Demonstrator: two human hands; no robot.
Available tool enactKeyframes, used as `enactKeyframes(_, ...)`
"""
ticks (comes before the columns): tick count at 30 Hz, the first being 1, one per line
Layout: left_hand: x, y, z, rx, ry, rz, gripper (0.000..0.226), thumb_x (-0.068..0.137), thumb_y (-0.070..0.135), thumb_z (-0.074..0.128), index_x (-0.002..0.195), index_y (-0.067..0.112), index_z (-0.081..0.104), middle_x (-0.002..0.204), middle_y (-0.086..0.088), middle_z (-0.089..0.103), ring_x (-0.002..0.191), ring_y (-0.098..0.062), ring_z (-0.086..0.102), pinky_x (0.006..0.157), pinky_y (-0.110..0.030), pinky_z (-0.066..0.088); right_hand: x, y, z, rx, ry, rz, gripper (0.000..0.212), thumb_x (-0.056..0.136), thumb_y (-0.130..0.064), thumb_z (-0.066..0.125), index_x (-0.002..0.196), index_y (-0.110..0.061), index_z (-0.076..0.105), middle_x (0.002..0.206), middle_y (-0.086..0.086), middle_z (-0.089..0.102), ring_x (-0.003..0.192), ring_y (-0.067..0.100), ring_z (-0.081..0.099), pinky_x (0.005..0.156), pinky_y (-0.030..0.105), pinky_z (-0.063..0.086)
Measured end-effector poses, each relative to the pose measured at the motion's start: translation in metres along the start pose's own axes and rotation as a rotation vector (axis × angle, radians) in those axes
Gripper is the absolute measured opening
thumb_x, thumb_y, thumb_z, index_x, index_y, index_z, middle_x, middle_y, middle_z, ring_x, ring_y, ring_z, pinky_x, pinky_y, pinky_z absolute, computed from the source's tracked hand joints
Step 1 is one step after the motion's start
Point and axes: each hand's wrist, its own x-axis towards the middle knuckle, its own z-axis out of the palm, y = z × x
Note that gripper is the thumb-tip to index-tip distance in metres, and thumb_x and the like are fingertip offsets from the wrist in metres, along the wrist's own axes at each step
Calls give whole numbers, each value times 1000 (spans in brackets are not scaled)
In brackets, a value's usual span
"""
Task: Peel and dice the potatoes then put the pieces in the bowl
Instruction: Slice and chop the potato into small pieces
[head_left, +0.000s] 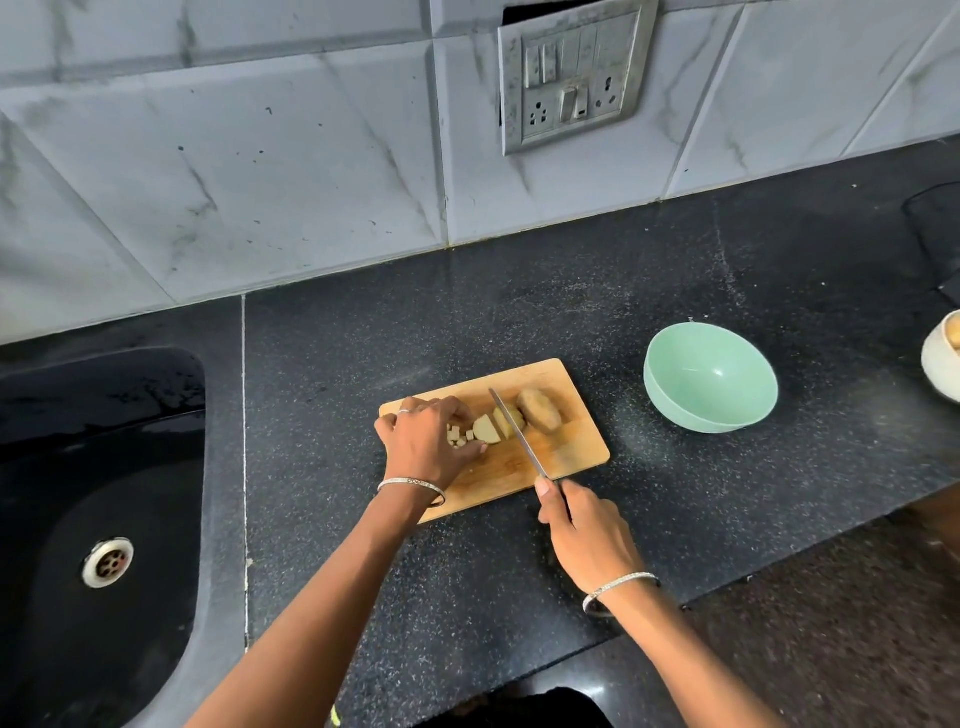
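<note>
- On rectangular pale wooden chopping board (576, 457), mid black speckled stone worktop (727, 519): L hand (426, 441) curled claw-like over small pale potato cubes (457, 435), thumb by pale half-round potato slice (487, 430). R hand (587, 535) wrapped round handle of long steel knife (519, 441), blade angled btwn slice and brownish potato chunk (540, 410).
- Risk 1: L fingertips sit v. near blade; a slip or rushed stroke could nick them.
- Risk 2: chunk is rounded w/ nothing pinning it. May roll under blade pressure, giving uneven cuts or skidding off board.
- Risk 3: chunk looks brown; can't tell if skin's left. Dicing it unpeeled would miss the task.
- Risk 4: round mint-green plastic bowl (710, 384) stands apart to R, no pieces in it yet. Cubes could spill onto worktop during transfer.
</note>
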Motion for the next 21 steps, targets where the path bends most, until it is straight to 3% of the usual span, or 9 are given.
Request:
enactKeyframes(8,0,10,5,82,-36,3,39,75,50,73,111,38,66,102,18,67,109,-14,48,83,-37,24,0,-8,14,-60,-68,65,55,95,-63,16,88,-24,54,94,1,67,91,30,61,79,43,47)
enactKeyframes(13,2,10,7,75,-29,-1,35,75,48,74,108,37,68,102,16,67,106,-13,48,77,-33,16,-1,-13,15,-70,-72,71,50,99,-57,19,88,-21,52,92,6,65,90,33,62,73,41,46)
enactKeyframes(21,8,14,2,19,-64,-46,30,73,42,79,101,35,70,92,15,69,105,-14,49,79,-34,17,-3,-21,14,-77,-94,80,44,101,-53,21,88,-22,48,92,10,62,91,35,61,73,41,46)
